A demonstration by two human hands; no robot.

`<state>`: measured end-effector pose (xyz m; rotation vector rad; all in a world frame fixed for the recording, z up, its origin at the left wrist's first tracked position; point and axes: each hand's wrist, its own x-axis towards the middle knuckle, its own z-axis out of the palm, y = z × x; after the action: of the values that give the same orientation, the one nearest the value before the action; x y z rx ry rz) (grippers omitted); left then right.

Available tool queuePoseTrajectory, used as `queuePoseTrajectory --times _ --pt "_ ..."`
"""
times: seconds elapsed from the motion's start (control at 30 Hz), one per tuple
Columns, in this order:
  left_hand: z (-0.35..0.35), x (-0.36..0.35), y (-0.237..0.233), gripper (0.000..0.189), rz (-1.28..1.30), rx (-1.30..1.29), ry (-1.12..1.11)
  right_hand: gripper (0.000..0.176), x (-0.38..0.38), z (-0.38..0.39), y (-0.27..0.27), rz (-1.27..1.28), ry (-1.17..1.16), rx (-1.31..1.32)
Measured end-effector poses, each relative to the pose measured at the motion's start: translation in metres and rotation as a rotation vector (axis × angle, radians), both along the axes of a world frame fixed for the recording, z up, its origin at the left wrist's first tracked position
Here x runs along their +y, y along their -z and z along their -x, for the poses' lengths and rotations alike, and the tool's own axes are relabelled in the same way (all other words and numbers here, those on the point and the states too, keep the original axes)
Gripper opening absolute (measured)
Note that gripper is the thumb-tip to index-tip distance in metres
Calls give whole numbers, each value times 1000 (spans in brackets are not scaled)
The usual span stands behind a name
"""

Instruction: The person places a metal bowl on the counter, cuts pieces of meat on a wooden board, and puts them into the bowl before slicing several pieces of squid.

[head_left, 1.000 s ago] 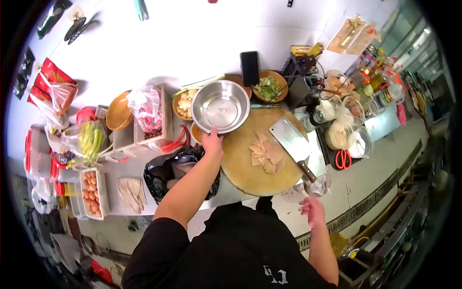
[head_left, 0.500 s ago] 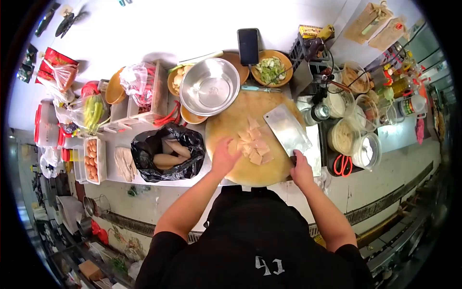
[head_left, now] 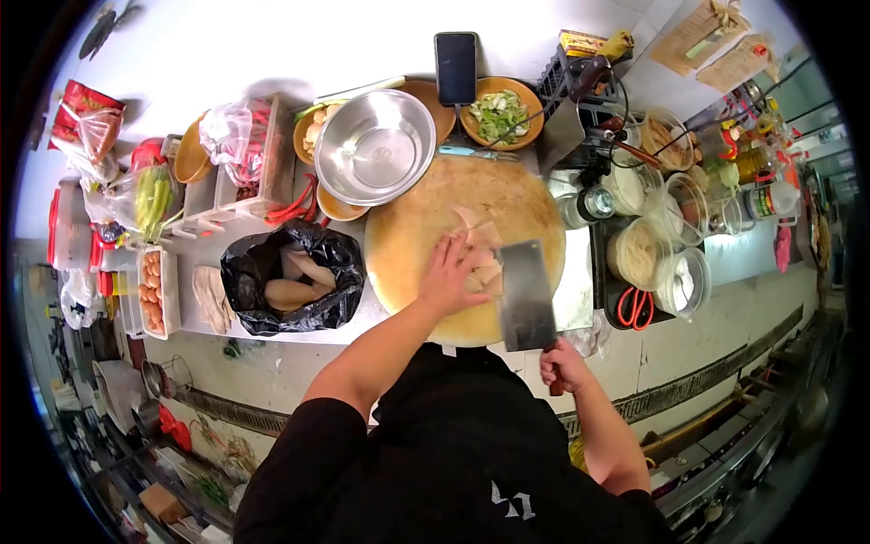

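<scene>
My left hand (head_left: 448,277) lies with fingers spread on a pile of pale pinkish flat slices (head_left: 484,238); their kind I cannot make out. The slices rest on a round wooden chopping board (head_left: 403,218). Wrapped around the dark handle of a cleaver (head_left: 528,299) is my right hand (head_left: 564,365), near the board's front right edge. The broad blade stands beside the slices, just right of my left fingertips. Part of the pile is hidden under my left hand.
A steel bowl (head_left: 376,148) overlaps the board's back left. Left of it sits a black plastic bag (head_left: 245,272) holding pale, long pieces. Behind are a small knife (head_left: 478,154), a bowl of chopped greens (head_left: 500,118) and a phone (head_left: 456,68). Red-handled scissors (head_left: 634,308) lie right.
My right hand has lifted the cleaver off the board's right side and brought it toward me, beside the slices. My left hand has moved right onto the pile.
</scene>
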<state>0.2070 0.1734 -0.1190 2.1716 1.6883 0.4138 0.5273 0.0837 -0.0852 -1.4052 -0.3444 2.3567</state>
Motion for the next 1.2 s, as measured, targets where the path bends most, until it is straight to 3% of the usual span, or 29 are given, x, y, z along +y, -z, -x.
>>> queuePoseTrajectory --times 0.13,0.43,0.57,0.77,0.9,0.97,1.07,1.1,1.2 --pt "-7 -3 6 85 -114 -128 -58 21 10 60 6 7 -43 54" --pt "-12 -7 1 68 -280 -357 -234 22 18 84 -13 -8 -125 34" --pt "-14 -4 -19 62 -338 -503 -234 25 18 86 -48 -16 -118 8" --pt "37 45 -99 63 -481 -552 -299 25 73 141 -144 -158 -186 -8" --pt "89 116 -98 53 -322 -601 -632 19 115 211 -197 -181 -100 -18" --pt "120 150 -109 49 119 -918 -777 18 118 228 -201 -201 -58 -10" --pt "150 186 -61 45 174 -1127 -952 17 113 232 -199 -289 -25 -44" --pt "157 189 -56 45 174 -1129 -950 17 109 225 -196 -291 -24 -46" --pt "168 190 -56 43 66 -668 -983 20 92 190 -177 -250 130 -76"
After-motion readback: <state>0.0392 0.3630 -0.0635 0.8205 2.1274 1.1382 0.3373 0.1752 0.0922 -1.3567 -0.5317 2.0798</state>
